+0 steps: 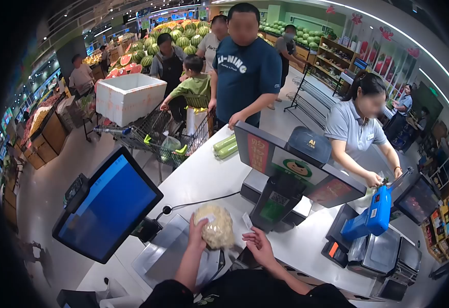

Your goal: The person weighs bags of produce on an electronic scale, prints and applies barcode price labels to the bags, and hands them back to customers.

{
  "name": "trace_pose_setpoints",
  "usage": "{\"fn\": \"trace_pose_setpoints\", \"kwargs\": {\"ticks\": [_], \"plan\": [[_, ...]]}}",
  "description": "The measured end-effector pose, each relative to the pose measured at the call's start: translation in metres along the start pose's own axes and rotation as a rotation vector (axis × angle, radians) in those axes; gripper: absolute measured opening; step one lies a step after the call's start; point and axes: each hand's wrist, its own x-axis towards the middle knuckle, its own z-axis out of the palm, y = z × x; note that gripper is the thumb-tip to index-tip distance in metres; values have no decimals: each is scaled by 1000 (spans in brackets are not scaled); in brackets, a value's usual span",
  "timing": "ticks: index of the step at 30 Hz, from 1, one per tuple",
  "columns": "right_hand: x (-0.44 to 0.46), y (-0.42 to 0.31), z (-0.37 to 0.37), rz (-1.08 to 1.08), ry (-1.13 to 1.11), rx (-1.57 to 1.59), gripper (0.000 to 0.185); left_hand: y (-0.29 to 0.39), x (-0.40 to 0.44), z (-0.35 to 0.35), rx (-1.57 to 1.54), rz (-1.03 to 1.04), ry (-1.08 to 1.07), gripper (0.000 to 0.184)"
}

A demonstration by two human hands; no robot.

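Note:
My left hand (197, 233) is closed around the side of a cauliflower (218, 228) wrapped in clear plastic, held above the metal plate of a weighing scale (183, 256). A pale patch like a label shows on the wrap near my thumb. To the right, my right hand (259, 247) is apart from the cauliflower, fingers partly stretched out. Just above its fingertips is a small white label (247, 221); whether the fingers touch it I cannot tell.
A blue-lit screen (111, 195) stands at my left, and the back of another display (296, 167) rises ahead. Bagged long green vegetables (226, 147) lie on the white counter (193, 172). Customers stand behind a shopping cart (168, 146). A co-worker (357, 123) handles produce by a blue device (375, 215).

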Motion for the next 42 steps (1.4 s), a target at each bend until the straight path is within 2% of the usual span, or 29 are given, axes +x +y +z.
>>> {"fn": "trace_pose_setpoints", "kwargs": {"ticks": [1, 3, 4, 9, 14, 18, 19, 20, 23, 25, 27, 28, 30, 31, 32, 33, 35, 36, 38, 39, 42], "plan": [[-11, -1, -8, 11, -3, -4, 47, 4, 13, 6, 51, 20, 38, 80], [-32, -8, -24, 47, -12, 3, 40, 5, 59, 0, 26, 24, -29, 82], [-42, -15, -26, 103, 35, 41, 34, 9, 75, 3, 22, 45, -25, 77], [-66, 7, -43, 99, 162, 108, 30, 44, 154, 36, 0, 141, -62, 55], [-60, 8, -46, 143, 162, 110, 29, 61, 208, 71, 39, 229, 15, 58], [-59, 5, -45, 166, 152, 54, 28, 60, 252, 71, 2, 162, -72, 41], [-57, 2, -49, 178, 152, 20, 28, 55, 276, 57, 19, 116, -222, 55], [-57, 4, -52, 149, 167, 29, 28, 53, 295, 49, -15, 14, -242, 58], [-58, 8, -52, 145, 197, 98, 29, 65, 260, 81, 86, 161, -225, 58], [-60, 8, -54, 158, 204, 99, 29, 68, 256, 99, 106, 241, -34, 56], [-60, 7, -55, 144, 220, 97, 29, 69, 288, 90, 135, 272, -34, 55], [-62, 6, -57, 138, 223, 92, 29, 70, 321, 70, 172, 211, -109, 57], [-64, 3, -59, 130, 239, 91, 29, 75, 329, 58, 64, 133, -225, 55], [-66, -1, -60, 125, 247, 112, 29, 75, 307, 68, 95, 168, -237, 58], [-68, -3, -63, 106, 257, 116, 28, 83, 283, 75, 157, 101, -174, 58], [-69, -3, -67, 96, 284, 118, 28, 87, 258, 94, 211, 128, 65, 56], [-73, -4, -75, 80, 287, 134, 29, 85, 297, 74, 222, 193, 83, 57], [-74, -11, -78, 43, 312, 218, 29, 83, 311, 74, 233, 192, 79, 57], [-80, -33, -89, 52, 396, 480, 28, 82, 320, 61, 356, 148, -68, 59], [-84, -41, -94, -75, 394, 781, 28, 75, 309, 63, 306, 123, -105, 57], [-92, -96, -105, -317, 331, 1001, 38, 40, 237, 85, 358, 196, -164, 60]]}}
